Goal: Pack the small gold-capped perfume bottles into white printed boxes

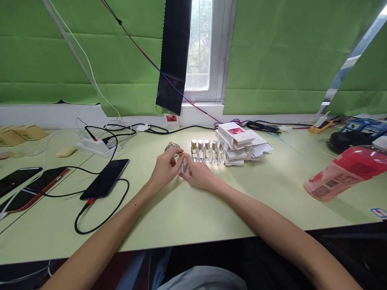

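Between my two hands a small clear glass bottle (183, 166) with a gold-coloured top stands at the table, partly covered by fingers. My left hand (165, 166) is closed at the bottle's top, its fingertips on the gold part. Around the glass body, my right hand (201, 174) is closed with thumb and fingers. Just behind my left hand sits a round ornate glass and gold object (171, 145), mostly hidden. Immediately right of the held bottle, several similar glass bottles (207, 152) with gold and silver caps stand upright in a row.
White cartons (238, 139) are piled right of the bottles. A pink drink bottle (335, 179) leans at the right. On the left lie a phone (105, 179) with a black cable, more phones (36, 189) and a white power strip (96, 146). Cables (181, 129) run along the wall.
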Motion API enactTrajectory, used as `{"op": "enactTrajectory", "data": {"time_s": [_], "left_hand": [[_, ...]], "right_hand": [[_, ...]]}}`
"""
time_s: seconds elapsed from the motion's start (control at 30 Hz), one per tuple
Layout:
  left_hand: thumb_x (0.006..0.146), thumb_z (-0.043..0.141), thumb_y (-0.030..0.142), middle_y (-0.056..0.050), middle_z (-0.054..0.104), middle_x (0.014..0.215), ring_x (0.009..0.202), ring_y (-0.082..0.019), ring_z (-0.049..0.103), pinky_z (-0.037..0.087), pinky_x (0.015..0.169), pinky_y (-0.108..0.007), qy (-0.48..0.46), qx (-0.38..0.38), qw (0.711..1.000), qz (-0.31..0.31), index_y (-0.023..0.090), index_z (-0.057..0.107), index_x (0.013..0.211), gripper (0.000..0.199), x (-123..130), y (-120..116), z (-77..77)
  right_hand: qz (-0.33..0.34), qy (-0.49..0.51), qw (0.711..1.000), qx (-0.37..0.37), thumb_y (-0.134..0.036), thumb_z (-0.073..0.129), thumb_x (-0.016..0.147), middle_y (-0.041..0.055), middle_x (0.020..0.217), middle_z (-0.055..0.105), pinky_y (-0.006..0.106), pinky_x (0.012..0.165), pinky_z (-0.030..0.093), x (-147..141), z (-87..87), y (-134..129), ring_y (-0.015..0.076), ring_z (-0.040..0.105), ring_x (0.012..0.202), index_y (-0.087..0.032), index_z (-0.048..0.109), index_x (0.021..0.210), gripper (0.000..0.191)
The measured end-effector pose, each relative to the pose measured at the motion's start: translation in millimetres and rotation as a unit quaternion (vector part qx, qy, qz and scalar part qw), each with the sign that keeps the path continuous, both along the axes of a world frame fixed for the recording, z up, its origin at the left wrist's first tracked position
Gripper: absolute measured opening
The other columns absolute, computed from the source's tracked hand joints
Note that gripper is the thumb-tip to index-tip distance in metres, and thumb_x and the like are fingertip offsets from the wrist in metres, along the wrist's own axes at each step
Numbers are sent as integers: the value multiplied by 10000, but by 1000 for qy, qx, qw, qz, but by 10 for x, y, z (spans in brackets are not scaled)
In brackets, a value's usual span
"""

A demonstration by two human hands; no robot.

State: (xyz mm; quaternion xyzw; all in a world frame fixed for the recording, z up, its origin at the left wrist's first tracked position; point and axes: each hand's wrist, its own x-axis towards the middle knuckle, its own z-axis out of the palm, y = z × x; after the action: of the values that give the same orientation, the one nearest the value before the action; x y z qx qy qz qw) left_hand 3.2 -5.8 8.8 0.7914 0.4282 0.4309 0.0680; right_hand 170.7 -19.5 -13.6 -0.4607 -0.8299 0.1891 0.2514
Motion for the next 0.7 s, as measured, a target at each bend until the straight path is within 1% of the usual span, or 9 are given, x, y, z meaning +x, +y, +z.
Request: {"op": "enactTrajectory", "data": {"time_s": [0.2, 0.47, 0.7], "left_hand": [[948, 564, 328, -16, 701, 953, 533, -78, 489, 457, 559, -260, -1, -2, 1000, 2, 205, 647, 1005, 159, -1, -2, -2], [950, 561, 330, -22, 698, 958, 543, -85, 496, 462, 566, -265, 5, -5, 1000, 3, 207, 643, 1011, 160, -4, -2, 8], [951, 563, 320, -18, 686, 981, 546, -80, 489, 464, 570, -267, 8, -5, 1000, 1, 209, 637, 1017, 149, 0, -8, 2]], "right_hand": [[0, -2, 1000, 3, -360, 598, 954, -5, 779, 672, 307, 732, 434, 1, 7, -5, 227, 679, 808, -143, 271, 1529, 696], [-2, -2, 1000, 0, -363, 602, 953, -8, 785, 674, 301, 718, 434, -2, 4, -5, 221, 682, 801, -159, 271, 1526, 693], [-3, 1, 1000, 5, -373, 604, 953, -13, 771, 663, 294, 700, 423, -2, 4, -5, 216, 674, 783, -163, 294, 1507, 668]]}}
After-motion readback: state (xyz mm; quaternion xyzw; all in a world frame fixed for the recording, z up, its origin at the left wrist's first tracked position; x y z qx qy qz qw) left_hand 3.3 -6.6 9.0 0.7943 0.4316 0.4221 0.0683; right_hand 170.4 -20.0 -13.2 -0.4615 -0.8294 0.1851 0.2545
